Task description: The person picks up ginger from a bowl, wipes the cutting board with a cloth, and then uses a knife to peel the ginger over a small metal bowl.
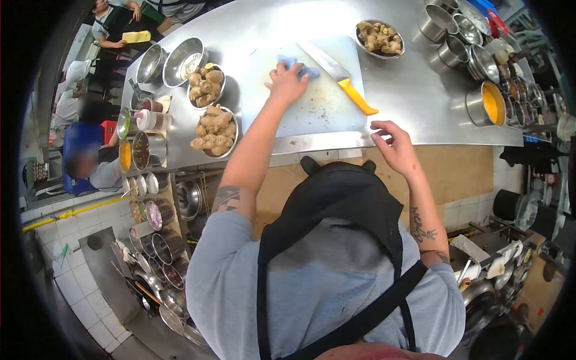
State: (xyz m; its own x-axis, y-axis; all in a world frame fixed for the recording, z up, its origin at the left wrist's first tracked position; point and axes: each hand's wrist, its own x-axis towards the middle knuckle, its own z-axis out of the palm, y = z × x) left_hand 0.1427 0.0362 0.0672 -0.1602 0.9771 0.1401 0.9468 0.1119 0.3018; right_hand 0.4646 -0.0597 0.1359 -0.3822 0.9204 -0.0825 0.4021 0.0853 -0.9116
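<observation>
A blue cloth (299,66) lies crumpled on the white cutting board (270,114), with my left hand (288,83) pressed down over it and the fingers on it. Small brown scraps and wet specks are scattered on the board. A knife with a broad blade and a yellow handle (358,98) rests diagonally across the board's right side, its handle end past the edge. By the counter's front edge, my right hand (393,146) hovers below the knife handle, fingers loosely bent and apart, holding nothing.
Bowls of ginger stand left of the board: one upper (205,87), one lower (214,130). Another ginger bowl (379,39) is at the upper right. Metal pots (438,23) and a pot of orange contents (493,103) crowd the right. Other people (114,27) are at far left.
</observation>
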